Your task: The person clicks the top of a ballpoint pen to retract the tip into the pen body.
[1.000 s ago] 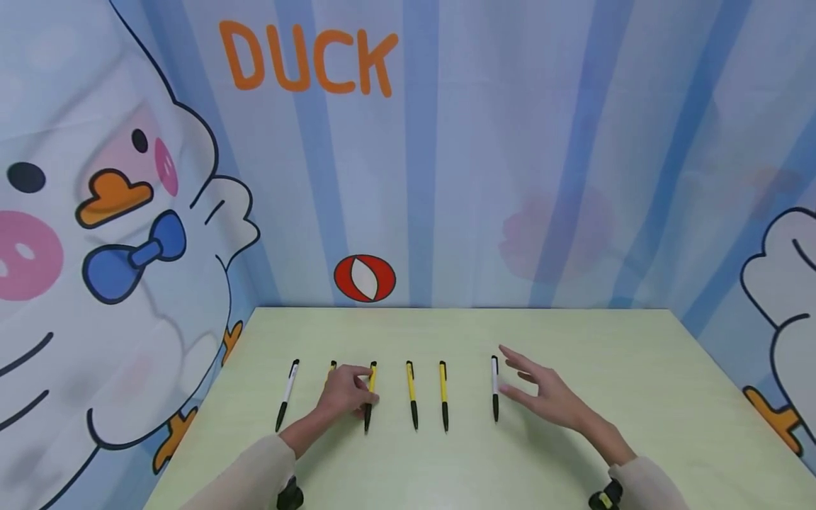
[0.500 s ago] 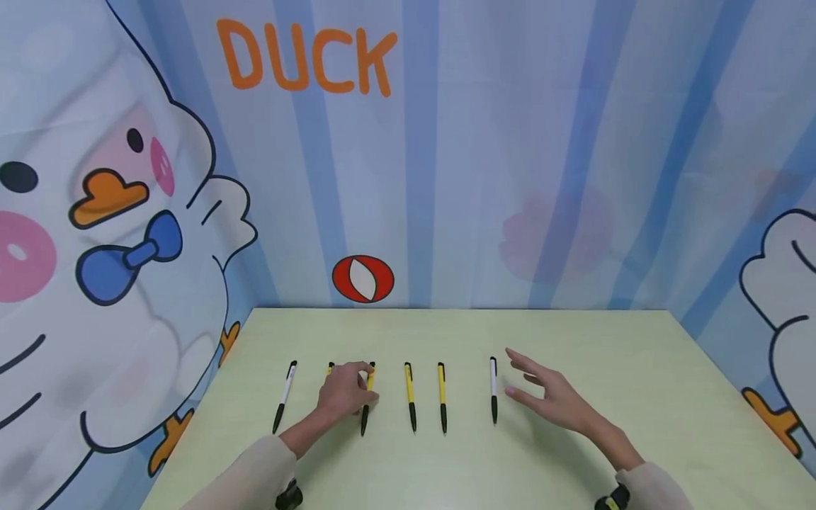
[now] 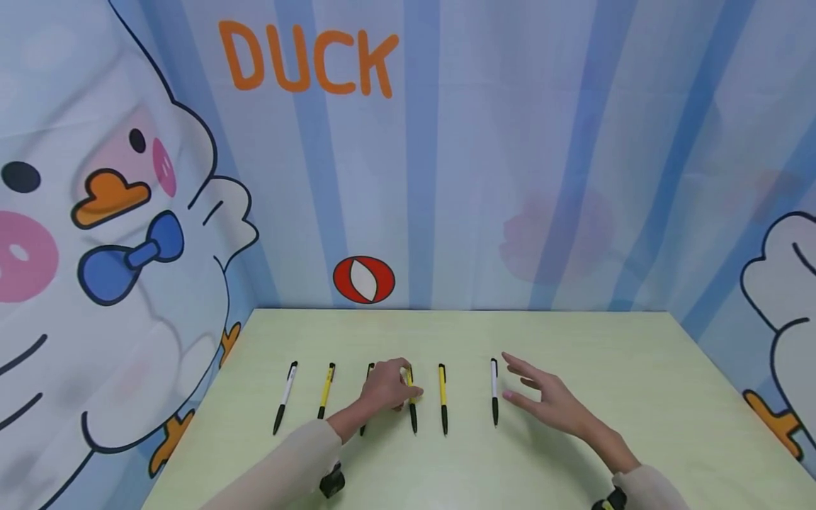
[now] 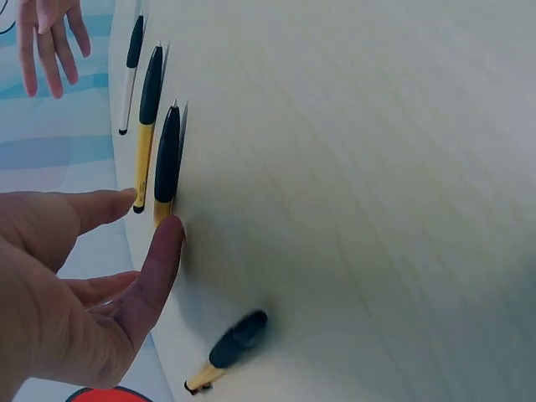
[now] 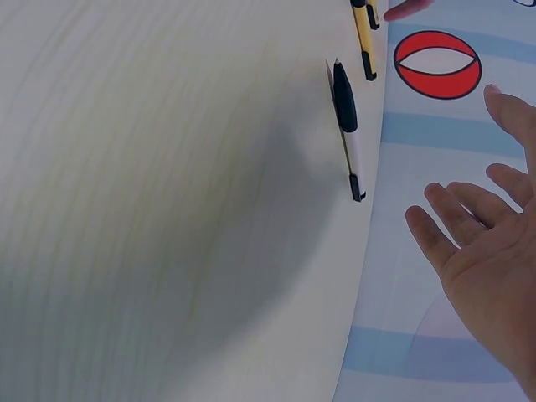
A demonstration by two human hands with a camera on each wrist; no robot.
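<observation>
A row of black-gripped click pens lies on the table. My left hand (image 3: 385, 384) is over the fourth from the left, a yellow pen (image 4: 167, 163). In the left wrist view one fingertip overlaps this pen's barrel, while the other leading digit stands spread from it. Part of the barrel is hidden behind my hand. To its left are a yellow pen (image 4: 234, 339) partly covered by my hand, another yellow pen (image 3: 327, 389) and a white pen (image 3: 285, 397). My right hand (image 3: 551, 404) hovers with fingers spread beside the rightmost white pen (image 5: 350, 138), holding nothing.
Another yellow pen (image 3: 443, 397) lies between my two hands. The pale table (image 3: 574, 333) ends at a blue striped backdrop (image 3: 472, 177) printed with a duck and a red ball. Small black devices (image 3: 331, 482) sit at both wrists.
My left hand has moved right, from the third pen to the fourth, uncovering the second. The right hand has stayed near the rightmost white pen with only slight drift.
</observation>
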